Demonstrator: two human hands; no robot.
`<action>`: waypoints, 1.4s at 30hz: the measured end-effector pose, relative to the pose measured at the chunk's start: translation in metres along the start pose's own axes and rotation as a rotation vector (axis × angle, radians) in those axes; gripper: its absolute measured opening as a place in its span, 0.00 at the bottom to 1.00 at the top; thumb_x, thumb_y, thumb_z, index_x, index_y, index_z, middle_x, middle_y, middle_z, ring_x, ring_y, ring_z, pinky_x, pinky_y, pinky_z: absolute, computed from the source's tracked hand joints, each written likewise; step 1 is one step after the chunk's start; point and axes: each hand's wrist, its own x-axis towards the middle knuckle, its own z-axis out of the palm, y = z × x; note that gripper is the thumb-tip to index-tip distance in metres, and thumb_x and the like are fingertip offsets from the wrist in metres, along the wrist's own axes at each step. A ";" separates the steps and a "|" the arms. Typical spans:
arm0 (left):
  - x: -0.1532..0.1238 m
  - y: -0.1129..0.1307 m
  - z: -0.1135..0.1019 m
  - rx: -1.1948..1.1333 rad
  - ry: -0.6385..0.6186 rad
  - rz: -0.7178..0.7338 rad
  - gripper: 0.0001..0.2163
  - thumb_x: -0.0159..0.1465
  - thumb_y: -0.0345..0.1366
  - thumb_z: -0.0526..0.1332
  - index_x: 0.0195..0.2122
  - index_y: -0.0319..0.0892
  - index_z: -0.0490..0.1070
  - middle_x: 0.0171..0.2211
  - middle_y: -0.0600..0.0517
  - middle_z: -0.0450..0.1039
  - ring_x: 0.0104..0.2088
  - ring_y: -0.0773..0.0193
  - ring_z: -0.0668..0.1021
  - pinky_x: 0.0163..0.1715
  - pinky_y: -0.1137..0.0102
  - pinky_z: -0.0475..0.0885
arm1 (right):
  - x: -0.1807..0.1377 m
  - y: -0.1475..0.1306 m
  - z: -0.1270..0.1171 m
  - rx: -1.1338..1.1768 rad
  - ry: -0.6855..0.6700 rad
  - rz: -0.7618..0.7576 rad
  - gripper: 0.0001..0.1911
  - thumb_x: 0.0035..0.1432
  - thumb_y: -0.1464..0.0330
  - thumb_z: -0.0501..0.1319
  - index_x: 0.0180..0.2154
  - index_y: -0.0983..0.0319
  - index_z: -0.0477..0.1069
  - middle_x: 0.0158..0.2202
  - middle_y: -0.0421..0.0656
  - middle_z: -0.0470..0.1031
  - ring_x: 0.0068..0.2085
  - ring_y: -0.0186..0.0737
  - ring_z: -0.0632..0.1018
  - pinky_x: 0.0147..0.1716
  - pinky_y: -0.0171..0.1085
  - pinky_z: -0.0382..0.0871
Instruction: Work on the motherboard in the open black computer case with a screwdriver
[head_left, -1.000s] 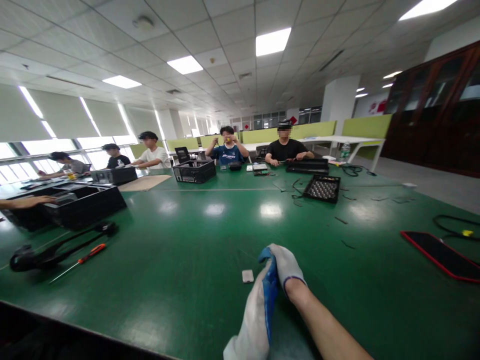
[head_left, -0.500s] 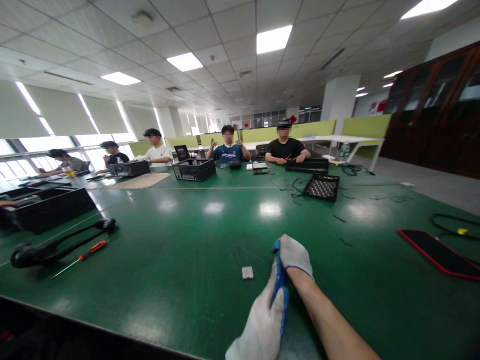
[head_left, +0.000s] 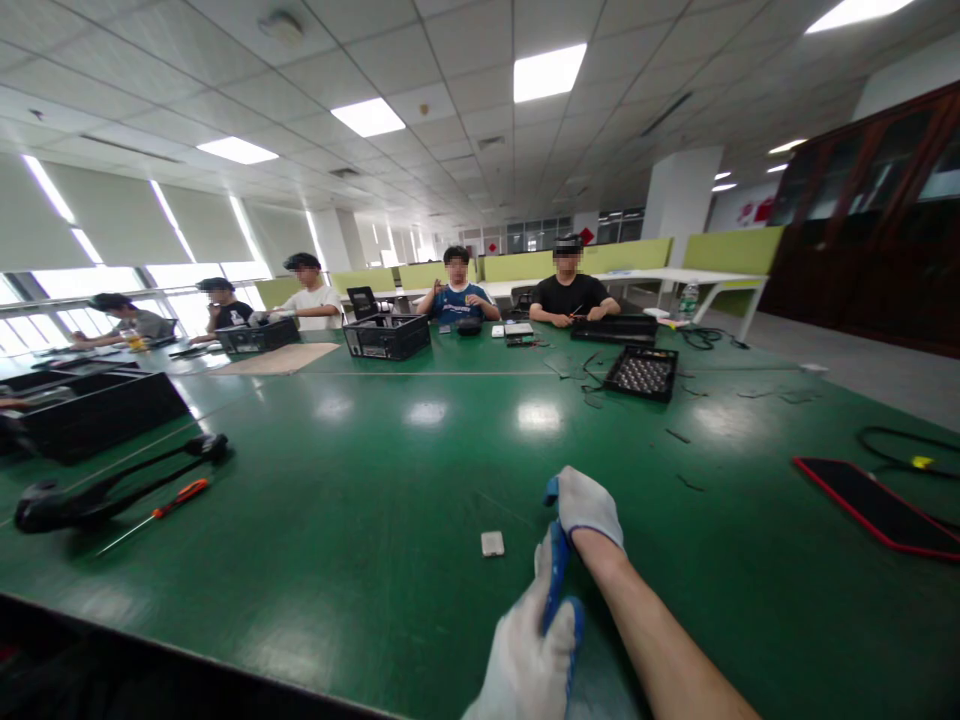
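Both my hands wear white knit gloves with blue-coated palms. My left hand [head_left: 529,645] reaches up from the bottom edge, its fingers stretched out and its thumb held apart. Its fingertips meet the underside of my right hand [head_left: 591,505], which is bent at the wrist with curled fingers. What the right fingers close on, if anything, is hidden behind the glove. A small pale square piece [head_left: 492,544] lies flat on the green tabletop [head_left: 360,560], left of my hands and apart from them.
An orange-handled screwdriver [head_left: 180,499] and a black two-armed part [head_left: 120,485] lie at left, near a black case [head_left: 97,415]. A red-edged black panel [head_left: 874,505] lies right. A black tray of round cells [head_left: 641,374] is farther back. Several people sit across the table.
My left hand has shifted slightly down and right, and its thumb has spread from the fingers. My right hand is nearly still. The view has tilted slightly.
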 end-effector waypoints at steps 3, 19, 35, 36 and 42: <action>-0.005 -0.005 0.006 0.049 0.084 -0.060 0.31 0.71 0.56 0.53 0.69 0.45 0.64 0.67 0.50 0.66 0.68 0.52 0.68 0.68 0.62 0.62 | 0.000 -0.001 0.000 -0.004 -0.006 -0.005 0.20 0.66 0.70 0.49 0.32 0.60 0.79 0.34 0.46 0.81 0.37 0.40 0.79 0.33 0.34 0.63; -0.010 -0.004 0.002 0.177 0.051 0.036 0.30 0.72 0.53 0.53 0.72 0.49 0.58 0.72 0.53 0.51 0.71 0.52 0.60 0.70 0.61 0.58 | 0.007 0.009 0.005 0.026 0.032 0.043 0.19 0.65 0.69 0.51 0.30 0.59 0.80 0.33 0.46 0.81 0.36 0.39 0.79 0.33 0.34 0.63; -0.012 -0.010 0.012 -0.042 0.037 -0.123 0.32 0.66 0.57 0.59 0.69 0.49 0.65 0.70 0.53 0.61 0.69 0.47 0.65 0.70 0.59 0.56 | 0.014 0.024 0.011 0.028 0.094 0.082 0.19 0.66 0.66 0.51 0.33 0.60 0.81 0.34 0.47 0.81 0.37 0.40 0.80 0.33 0.33 0.66; -0.006 -0.014 0.016 -0.116 0.034 -0.160 0.33 0.65 0.56 0.61 0.69 0.48 0.65 0.68 0.52 0.64 0.68 0.45 0.65 0.70 0.58 0.58 | 0.016 0.025 0.012 0.021 0.096 0.089 0.19 0.66 0.66 0.52 0.33 0.60 0.81 0.34 0.47 0.81 0.36 0.40 0.80 0.33 0.34 0.66; 0.026 -0.026 0.033 -0.322 -0.010 -0.236 0.30 0.68 0.50 0.54 0.70 0.48 0.63 0.62 0.52 0.72 0.70 0.39 0.60 0.67 0.45 0.61 | 0.018 0.023 0.015 -0.001 0.105 0.096 0.15 0.63 0.63 0.57 0.30 0.60 0.79 0.34 0.48 0.82 0.37 0.40 0.80 0.34 0.34 0.66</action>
